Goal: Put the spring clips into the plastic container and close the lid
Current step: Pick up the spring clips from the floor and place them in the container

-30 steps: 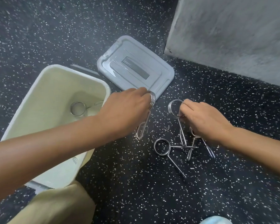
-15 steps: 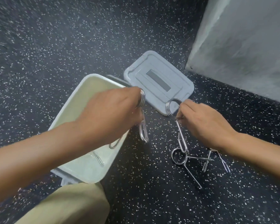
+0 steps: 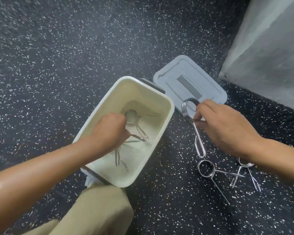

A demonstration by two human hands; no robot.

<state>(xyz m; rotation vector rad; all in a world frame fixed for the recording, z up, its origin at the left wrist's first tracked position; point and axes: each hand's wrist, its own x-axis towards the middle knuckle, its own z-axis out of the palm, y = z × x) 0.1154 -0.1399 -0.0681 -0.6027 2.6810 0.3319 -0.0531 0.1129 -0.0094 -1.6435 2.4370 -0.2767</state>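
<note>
Left hand (image 3: pixel 109 131) reaches inside the cream rectangular plastic container (image 3: pixel 166 116), fingers curled among steel spring clips (image 3: pixel 134 119); grip unclear. Right hand (image 3: pixel 226 129), at 3 o'clock, pinches a coiled steel clip (image 3: pixel 190 111). No legible writing on the grey plastic lid (image 3: pixel 173 73).

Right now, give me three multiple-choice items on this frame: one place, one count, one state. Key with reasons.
1. Where is the left hand?
A. Inside the container
B. On the lid
C. On the floor

2. How many spring clips lie loose on the floor?
A. None
B. Two
C. Five

3. What state is the container in?
A. Closed
B. Open, lid beside it
C. Tipped over

Key:
1 A, the hand reaches down into the cream container among clips.
2 B, one clip and a second lie below the right hand, which holds a third clip.
3 B, the grey lid lies flat on the floor behind it.
</note>
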